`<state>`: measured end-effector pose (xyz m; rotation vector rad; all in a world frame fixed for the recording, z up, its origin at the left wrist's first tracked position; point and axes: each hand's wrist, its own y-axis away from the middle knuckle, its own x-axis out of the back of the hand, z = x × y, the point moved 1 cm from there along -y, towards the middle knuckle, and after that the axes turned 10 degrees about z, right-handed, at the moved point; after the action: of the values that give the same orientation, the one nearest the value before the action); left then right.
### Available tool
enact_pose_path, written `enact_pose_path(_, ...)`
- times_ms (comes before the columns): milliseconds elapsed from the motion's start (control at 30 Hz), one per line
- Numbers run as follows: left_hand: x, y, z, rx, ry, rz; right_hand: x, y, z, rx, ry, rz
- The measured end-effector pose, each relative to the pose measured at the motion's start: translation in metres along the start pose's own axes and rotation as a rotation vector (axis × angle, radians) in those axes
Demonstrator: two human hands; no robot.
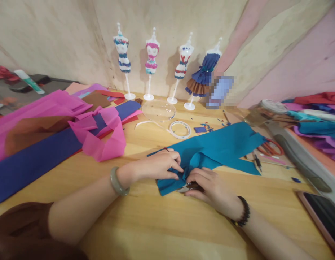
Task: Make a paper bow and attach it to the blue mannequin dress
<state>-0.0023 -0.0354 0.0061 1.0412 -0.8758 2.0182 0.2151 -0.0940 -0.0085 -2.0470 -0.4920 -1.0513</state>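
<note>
A long piece of teal cloth (224,144) lies over the table, bunched and folded near both hands. My left hand (166,164), wearing a pale green bangle (118,182), pinches the cloth at its fold with bent fingers. Close to its right, my right hand (207,184) is closed around small dark-handled metal snips (194,186). Their silvery pointed tip rests at the cloth's near edge; the rest of the tool is hidden under my fingers.
Small dress forms (154,54) stand along the wall, one dressed. Another person's arm (243,32) reaches down beside a blurred-out object. White tape roll (180,130), clear dish (158,110), pink cloth (108,141), blue strip (43,159), pen (258,162) and phone (322,216) surround the work.
</note>
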Motion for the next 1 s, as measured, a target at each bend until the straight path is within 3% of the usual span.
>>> enact_pose_path(567,0.015,0.006,0.011,-0.02,0.029,0.027,0.006,0.001,0.003,-0.046,-0.061,-0.047)
enact_pose_path(767,0.012,0.008,0.007,-0.006,0.017,-0.09,0.01,0.005,0.009,-0.064,-0.044,-0.042)
enact_pose_path(1000,0.008,0.008,0.003,-0.018,0.041,-0.086,0.012,0.004,0.006,-0.046,-0.027,-0.037)
